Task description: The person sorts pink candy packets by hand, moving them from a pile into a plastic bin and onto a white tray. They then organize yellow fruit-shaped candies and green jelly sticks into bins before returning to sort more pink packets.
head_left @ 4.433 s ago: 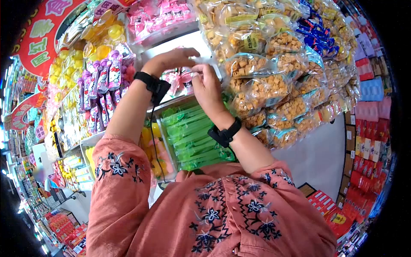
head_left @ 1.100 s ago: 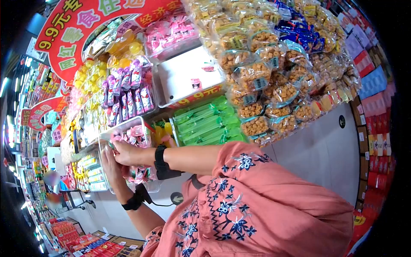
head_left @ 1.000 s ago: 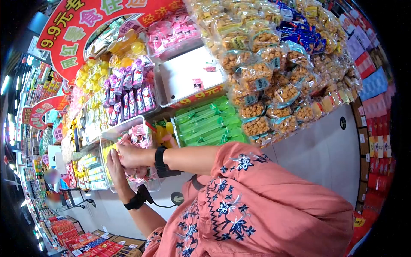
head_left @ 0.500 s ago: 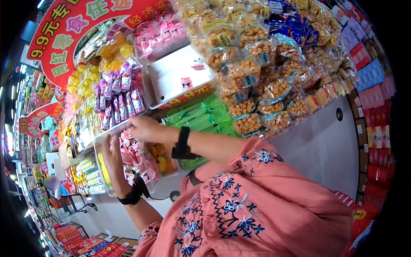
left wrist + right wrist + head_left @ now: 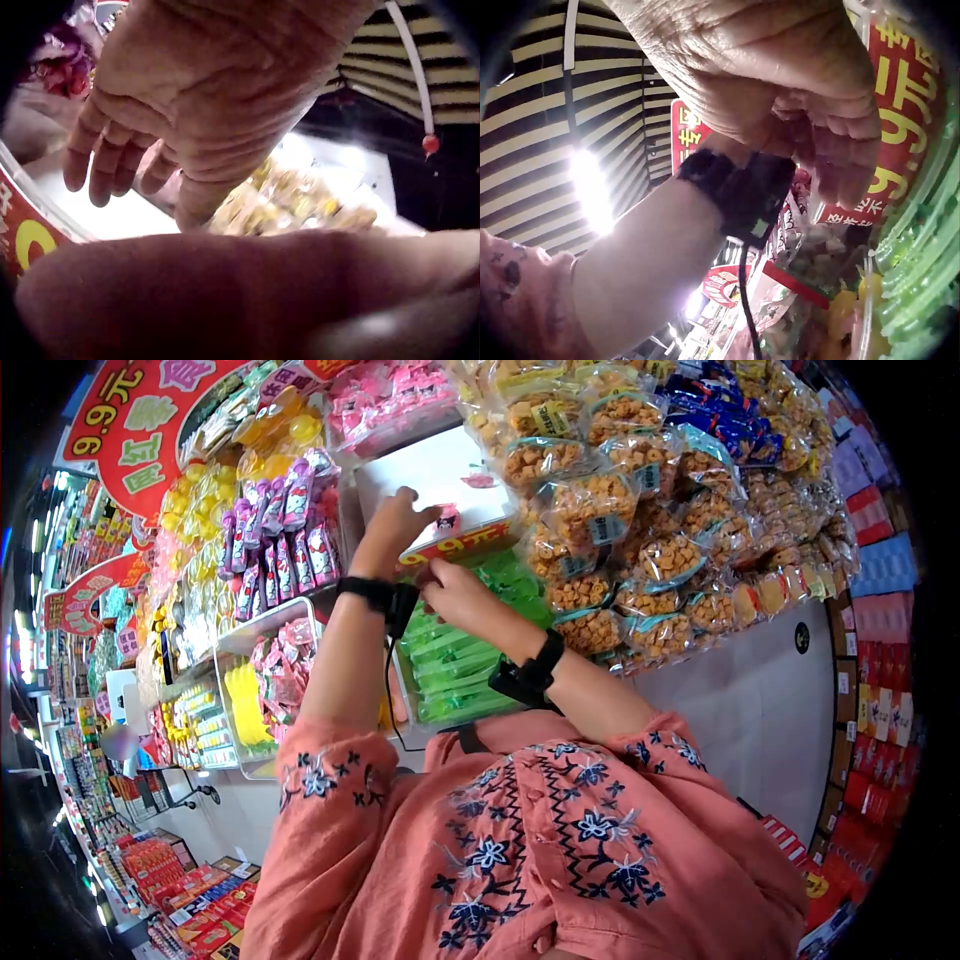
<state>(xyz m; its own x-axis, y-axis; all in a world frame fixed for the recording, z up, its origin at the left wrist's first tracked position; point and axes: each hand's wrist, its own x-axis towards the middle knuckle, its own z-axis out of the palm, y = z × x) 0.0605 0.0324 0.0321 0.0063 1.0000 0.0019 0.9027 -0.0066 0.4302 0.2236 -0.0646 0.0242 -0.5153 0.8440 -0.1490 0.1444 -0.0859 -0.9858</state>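
My left hand [image 5: 396,524] is over the white tray [image 5: 425,464], its fingertips close to a small pink packet [image 5: 449,518]; whether they touch cannot be told. Another pink packet [image 5: 479,479] lies farther back in the tray. The left wrist view shows that hand [image 5: 202,97] with its fingers spread and pointing down. At the tray's front edge, by the red and yellow price strip [image 5: 478,538], is my right hand [image 5: 465,600]. Its fingers hang loosely bent in the right wrist view, where the hand [image 5: 780,67] shows nothing held.
Green packs [image 5: 450,670] lie in front of the tray. Left of my left forearm stands a clear bin with pink packets [image 5: 283,672], with purple packs [image 5: 290,560] behind it. Bagged snacks [image 5: 590,510] are piled on the right, and a pink-filled bin [image 5: 390,400] is behind.
Both hands have left the clear bin on the left and moved right to the white tray. The left hand is now over the tray and the right one at its front edge.
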